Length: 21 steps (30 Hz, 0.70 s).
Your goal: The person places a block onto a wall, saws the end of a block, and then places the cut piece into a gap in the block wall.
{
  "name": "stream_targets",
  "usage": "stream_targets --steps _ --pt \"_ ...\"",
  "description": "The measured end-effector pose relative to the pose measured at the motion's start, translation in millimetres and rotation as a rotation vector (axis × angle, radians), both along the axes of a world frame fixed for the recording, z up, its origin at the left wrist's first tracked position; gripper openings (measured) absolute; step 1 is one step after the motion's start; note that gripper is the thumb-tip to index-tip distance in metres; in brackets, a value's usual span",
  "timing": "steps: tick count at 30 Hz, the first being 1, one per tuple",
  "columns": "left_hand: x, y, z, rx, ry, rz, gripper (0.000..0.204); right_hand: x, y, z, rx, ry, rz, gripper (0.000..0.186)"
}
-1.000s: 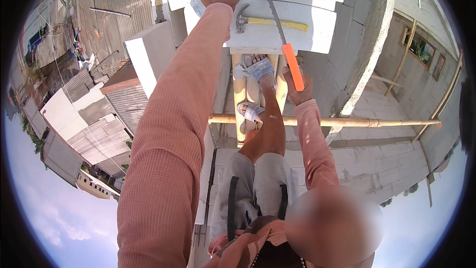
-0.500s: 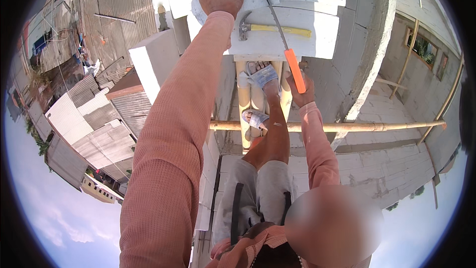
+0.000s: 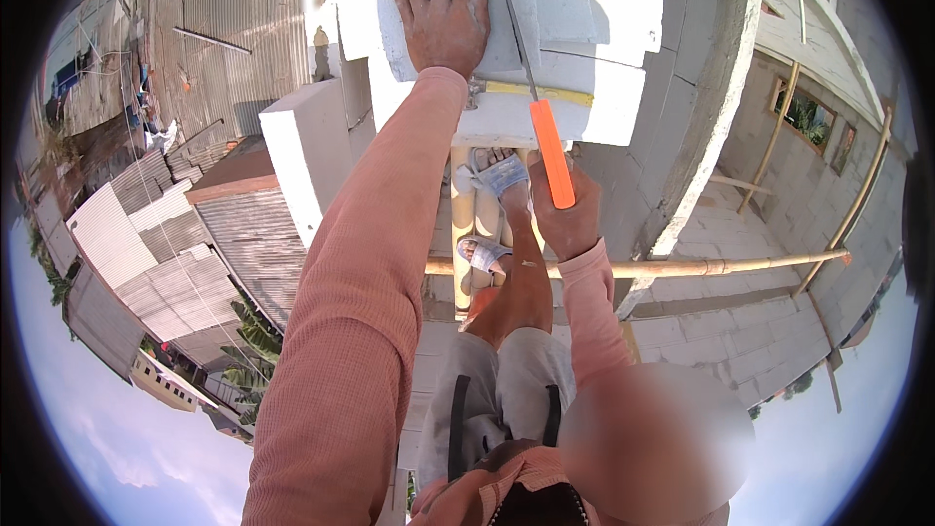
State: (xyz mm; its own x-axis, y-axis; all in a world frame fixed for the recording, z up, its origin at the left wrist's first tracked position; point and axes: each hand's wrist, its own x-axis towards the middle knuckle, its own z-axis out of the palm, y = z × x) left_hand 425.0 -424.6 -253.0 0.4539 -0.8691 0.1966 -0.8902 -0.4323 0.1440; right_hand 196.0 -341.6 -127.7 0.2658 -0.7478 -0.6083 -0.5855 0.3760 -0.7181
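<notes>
My left hand (image 3: 443, 19) lies flat with fingers spread, pressing on a white block (image 3: 499, 44). In my right hand (image 3: 573, 219) is the orange handle of a handsaw (image 3: 552, 156), the fingers wrapped round it. The saw's thin dark blade runs away from me over the block; its far end passes out of view at the top. How deep the blade sits in the block I cannot tell. A hammer (image 3: 555, 93) with a yellow handle rests on a lower white block (image 3: 594, 125), under the blade, its head partly hidden by my left wrist.
My sandalled feet stand on bamboo poles (image 3: 463, 278) below the blocks. A bamboo pole (image 3: 701, 267) crosses behind my right forearm. Rough block walls (image 3: 716, 107) rise on the right. Far down on the left are corrugated metal roofs (image 3: 146, 263).
The saw has slid forward, away from me, its handle now close to the hammer. My left hand stays on the block. The whole view has shifted a little.
</notes>
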Motion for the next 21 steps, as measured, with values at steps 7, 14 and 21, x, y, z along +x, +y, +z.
stream_targets --steps 7,14,21 --pt "3.2 4.9 -3.9 0.010 -0.055 0.006 0.046 -54.5 84.8 0.3 -0.107 0.155 0.014 0.023" --pt "-2.3 6.5 -6.4 -0.034 -0.063 -0.012 0.045 -16.3 27.9 -33.4 -0.052 -0.012 -0.030 0.020" --pt "7.2 7.8 -5.9 -0.026 -0.080 0.016 0.046 -48.8 70.1 -25.8 -0.060 0.062 0.029 0.021"
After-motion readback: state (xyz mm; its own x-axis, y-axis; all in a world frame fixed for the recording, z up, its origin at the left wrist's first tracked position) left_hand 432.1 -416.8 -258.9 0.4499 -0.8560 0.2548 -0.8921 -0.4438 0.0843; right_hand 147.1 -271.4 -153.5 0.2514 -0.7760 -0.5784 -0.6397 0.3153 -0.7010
